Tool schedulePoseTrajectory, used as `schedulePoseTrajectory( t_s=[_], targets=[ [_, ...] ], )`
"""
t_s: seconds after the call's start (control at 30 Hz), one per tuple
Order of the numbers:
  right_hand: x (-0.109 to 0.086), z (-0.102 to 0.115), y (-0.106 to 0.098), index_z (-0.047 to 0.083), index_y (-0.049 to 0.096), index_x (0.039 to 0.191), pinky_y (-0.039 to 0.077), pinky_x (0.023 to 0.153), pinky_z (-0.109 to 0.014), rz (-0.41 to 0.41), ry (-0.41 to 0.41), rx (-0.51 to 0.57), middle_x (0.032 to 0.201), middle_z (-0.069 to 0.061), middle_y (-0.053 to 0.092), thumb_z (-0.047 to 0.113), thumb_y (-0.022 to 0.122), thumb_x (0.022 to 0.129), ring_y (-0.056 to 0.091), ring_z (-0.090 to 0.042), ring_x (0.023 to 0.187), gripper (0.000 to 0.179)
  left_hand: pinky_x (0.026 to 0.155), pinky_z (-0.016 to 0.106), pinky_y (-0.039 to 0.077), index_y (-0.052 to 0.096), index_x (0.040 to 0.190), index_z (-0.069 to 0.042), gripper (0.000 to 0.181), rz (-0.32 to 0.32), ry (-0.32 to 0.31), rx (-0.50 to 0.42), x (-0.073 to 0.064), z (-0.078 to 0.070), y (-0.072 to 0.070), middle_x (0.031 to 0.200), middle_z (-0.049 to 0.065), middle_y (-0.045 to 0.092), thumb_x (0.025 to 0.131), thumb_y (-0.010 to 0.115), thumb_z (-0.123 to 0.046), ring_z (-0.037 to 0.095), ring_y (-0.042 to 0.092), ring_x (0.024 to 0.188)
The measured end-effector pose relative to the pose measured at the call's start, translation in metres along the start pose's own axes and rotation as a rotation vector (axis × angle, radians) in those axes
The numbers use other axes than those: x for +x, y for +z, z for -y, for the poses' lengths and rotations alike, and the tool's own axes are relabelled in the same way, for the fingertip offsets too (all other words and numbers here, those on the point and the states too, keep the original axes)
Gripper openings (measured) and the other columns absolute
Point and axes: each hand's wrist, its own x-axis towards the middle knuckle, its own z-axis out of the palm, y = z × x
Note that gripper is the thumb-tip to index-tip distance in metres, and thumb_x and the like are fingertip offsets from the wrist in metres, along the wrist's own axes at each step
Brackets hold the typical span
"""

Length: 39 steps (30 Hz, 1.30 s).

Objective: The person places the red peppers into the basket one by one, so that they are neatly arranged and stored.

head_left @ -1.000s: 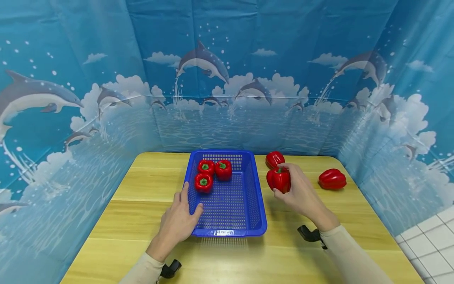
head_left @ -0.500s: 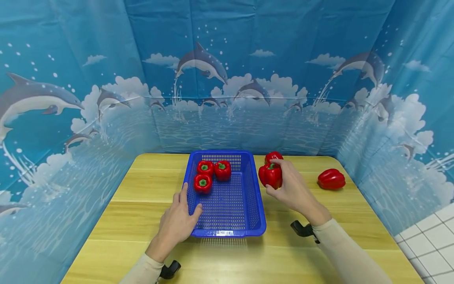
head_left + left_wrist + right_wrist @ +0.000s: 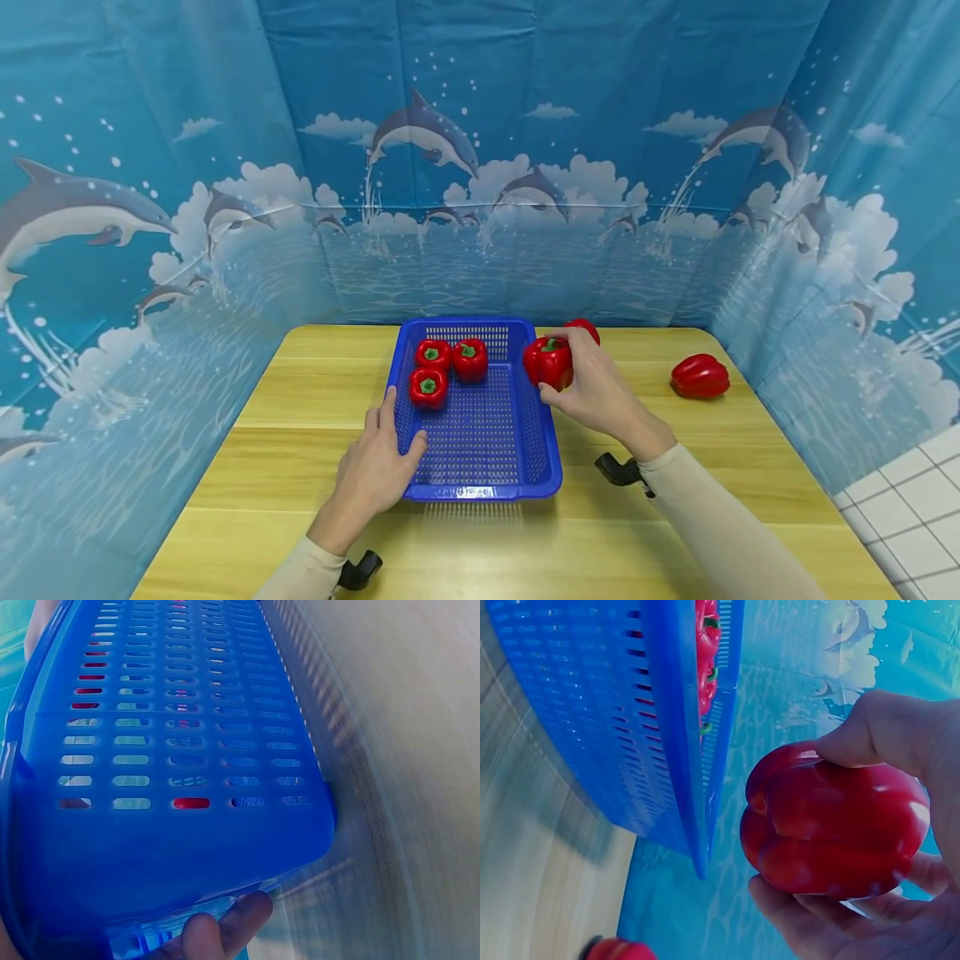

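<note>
A right hand (image 3: 600,396) grips a red bell pepper (image 3: 547,360) over the blue basket's (image 3: 480,487) rim. The left hand (image 3: 375,471), fingers relaxed, steadies the near corner. A clipped rim could dislodge the pepper.

— Left hand (image 3: 372,475)?
— Lying low at near left, fingers straight, thumb hooked inward, forearm running back to the near edge
— Right hand (image 3: 592,387)?
— Raised farther off on the right, fingers and thumb curled in a grip, wrist bent left, sleeve trailing toward near right
</note>
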Motion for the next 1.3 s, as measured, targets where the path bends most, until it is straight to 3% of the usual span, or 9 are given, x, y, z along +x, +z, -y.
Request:
schedulePoseTrajectory(
  t_s=[0.2, 0.4, 0.53, 0.7, 1.0, 1.3],
  targets=[
    [0.007, 0.006, 0.003, 0.006, 0.052, 0.162, 0.073, 0.095, -0.051, 0.021, -0.011, 0.02, 0.15, -0.018, 0.066, 0.018, 0.092, 0.094, 0.069, -0.033, 0.126, 0.08, 0.087, 0.062, 0.07, 0.018, 0.187, -0.006, 0.099, -0.001, 0.0, -0.006, -0.001, 0.001, 0.0, 0.171, 0.031, 0.052, 0.113, 0.069, -0.047, 0.041, 0.075, 0.096],
    [0.013, 0.014, 0.008, 0.009, 0.053, 0.16, 0.073, 0.093, -0.048, 0.051, -0.018, 0.043, 0.15, -0.015, 0.066, 0.02, 0.094, 0.094, 0.071, -0.027, 0.114, 0.079, 0.092, 0.064, 0.07, 0.017, 0.187, -0.007, 0.099, 0.0, -0.003, -0.01, -0.002, 0.001, 0.001, 0.171, 0.03, 0.052, 0.113, 0.07, -0.046, 0.044, 0.076, 0.104],
    [0.018, 0.017, 0.012, 0.009, 0.053, 0.16, 0.072, 0.093, -0.045, 0.066, -0.027, 0.051, 0.152, -0.014, 0.067, 0.02, 0.095, 0.094, 0.071, -0.024, 0.112, 0.079, 0.086, 0.061, 0.07, 0.017, 0.187, -0.007, 0.099, -0.003, 0.0, -0.015, -0.002, 0.002, 0.002, 0.17, 0.03, 0.053, 0.113, 0.07, -0.047, 0.041, 0.075, 0.098],
    [0.024, 0.018, 0.015, 0.009, 0.052, 0.161, 0.07, 0.085, -0.037, 0.079, -0.036, 0.068, 0.15, -0.013, 0.066, 0.019, 0.094, 0.095, 0.072, -0.021, 0.097, 0.078, 0.08, 0.058, 0.07, 0.018, 0.187, -0.008, 0.1, -0.01, 0.004, -0.02, -0.001, 0.002, 0.002, 0.168, 0.03, 0.054, 0.112, 0.069, -0.048, 0.04, 0.074, 0.095],
    [0.032, 0.022, 0.019, 0.009, 0.053, 0.16, 0.073, 0.092, -0.046, 0.078, -0.028, 0.083, 0.152, -0.016, 0.068, 0.018, 0.093, 0.095, 0.075, -0.023, 0.105, 0.077, 0.083, 0.058, 0.07, 0.018, 0.187, -0.007, 0.1, -0.006, 0.003, -0.017, 0.0, 0.001, 0.001, 0.168, 0.03, 0.055, 0.112, 0.07, -0.048, 0.04, 0.074, 0.097],
    [0.042, 0.029, 0.022, 0.006, 0.051, 0.159, 0.071, 0.087, -0.044, 0.11, -0.019, 0.114, 0.149, -0.018, 0.069, 0.016, 0.093, 0.096, 0.073, -0.021, 0.095, 0.076, 0.083, 0.059, 0.07, 0.017, 0.187, -0.007, 0.1, -0.002, 0.001, -0.013, 0.0, 0.001, 0.0, 0.168, 0.031, 0.054, 0.113, 0.07, -0.048, 0.041, 0.074, 0.099]
  ],
)
